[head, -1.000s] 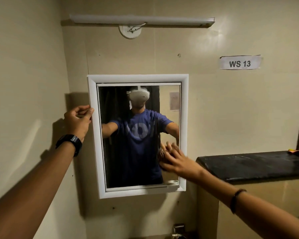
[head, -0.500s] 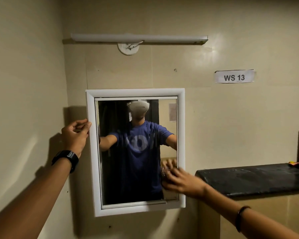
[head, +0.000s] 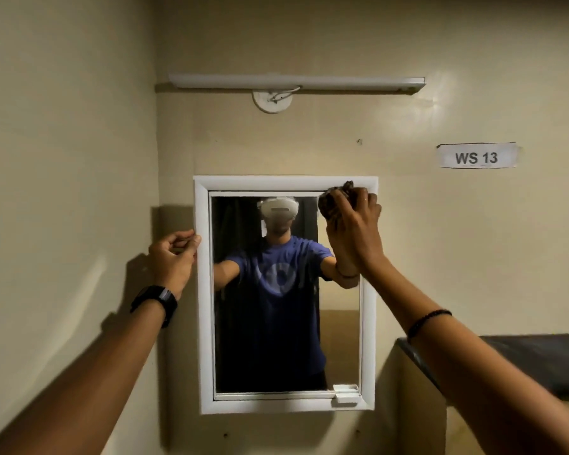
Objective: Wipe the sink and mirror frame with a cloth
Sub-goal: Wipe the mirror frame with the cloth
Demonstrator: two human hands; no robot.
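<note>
Cloth (head: 337, 200), dark and bunched, is mostly hidden. Only a wad shows above and to the left of the fingers of the right hand (head: 355, 231), which curl round it and grip it. Its full extent and pattern cannot be made out. The wad sits at the fingertips, against the upper right corner of the white mirror frame (head: 204, 323), where the top rail meets the glass. Hand and cloth cover that corner and the upper part of the right rail. The mirror hangs on the beige wall straight ahead.

The left hand (head: 173, 254) has its fingers curled, with thumb and forefinger pinching the outer left edge of the frame about a quarter of the way down. The palm faces away and is not visible. A black watch (head: 156, 302) is on the left wrist and a thin dark bracelet (head: 429, 320) on the right forearm. Both forearms are cut off by the lower border.

The dark counter (head: 539, 362) at lower right is partly masked by the right forearm and runs out of view. The wall label (head: 476, 156) reads "WS 13".
</note>
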